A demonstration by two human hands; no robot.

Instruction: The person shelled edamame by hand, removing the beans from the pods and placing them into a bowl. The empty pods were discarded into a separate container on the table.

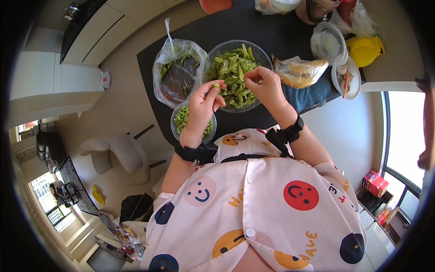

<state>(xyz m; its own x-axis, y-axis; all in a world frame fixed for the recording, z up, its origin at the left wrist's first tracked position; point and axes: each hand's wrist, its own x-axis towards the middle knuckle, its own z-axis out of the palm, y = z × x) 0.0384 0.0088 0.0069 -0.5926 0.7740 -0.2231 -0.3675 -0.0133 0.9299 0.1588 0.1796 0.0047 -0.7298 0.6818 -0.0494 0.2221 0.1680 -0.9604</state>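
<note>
My left hand pinches a green soybean between thumb and fingertips, above the near left rim of a large clear bowl. That bowl is heaped with green edamame pods. My right hand is over the bowl's right side, thumb and index finger close together; whether something small is between them cannot be told. Below my left hand, partly hidden by it, is a small clear bowl of shelled green beans. A clear plastic bag, spread open left of the large bowl, holds some pods.
Bananas in plastic wrap lie right of the large bowl, beside a folded blue cloth. Farther right are stacked clear containers, a white plate and a yellow container. A light chair stands left of the dark table.
</note>
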